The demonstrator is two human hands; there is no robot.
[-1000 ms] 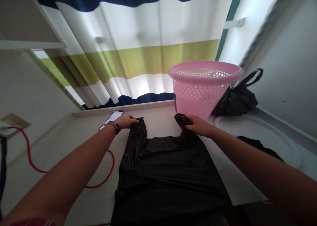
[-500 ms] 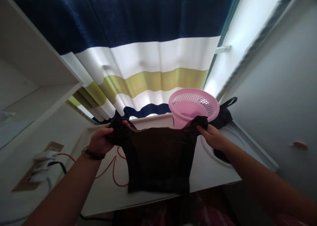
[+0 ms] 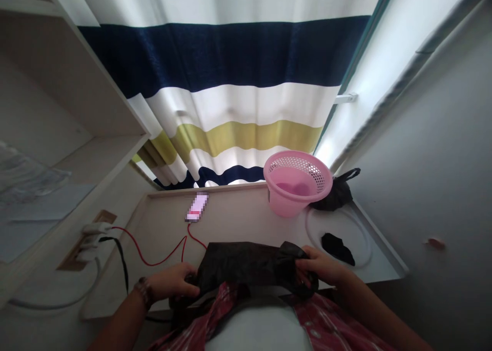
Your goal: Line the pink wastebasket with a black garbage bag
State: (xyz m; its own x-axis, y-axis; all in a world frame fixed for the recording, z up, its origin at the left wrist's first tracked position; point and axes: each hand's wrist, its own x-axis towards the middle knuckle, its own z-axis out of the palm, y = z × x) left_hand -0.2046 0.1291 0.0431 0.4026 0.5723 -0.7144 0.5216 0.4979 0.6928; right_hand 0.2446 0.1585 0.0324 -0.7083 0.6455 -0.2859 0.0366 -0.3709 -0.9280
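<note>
A black plastic bag [image 3: 246, 263] is stretched sideways between my two hands, low over the desk's front edge and close to my body. My left hand [image 3: 175, 280] is closed on the bag's left end, with the thumb on top. On the other side, my right hand [image 3: 321, 265] grips the bunched right end, fingers partly tucked into its folds. Beyond the bag, towards the back right of the desk, stands a pink basket [image 3: 285, 203] with a perforated rim. Its inside shows only in part.
A phone [image 3: 197, 206] lies on the white desk [image 3: 234, 212], joined by a red cable [image 3: 154, 264] to plugs [image 3: 90, 238] in the left wall. Right of the basket sits another black bag [image 3: 338, 193]; a small black piece [image 3: 338, 248] lies inside a pale cable loop.
Both hands have drawn the bag down and towards my body, and it now looks shorter and more folded. The phone has come into view behind it.
</note>
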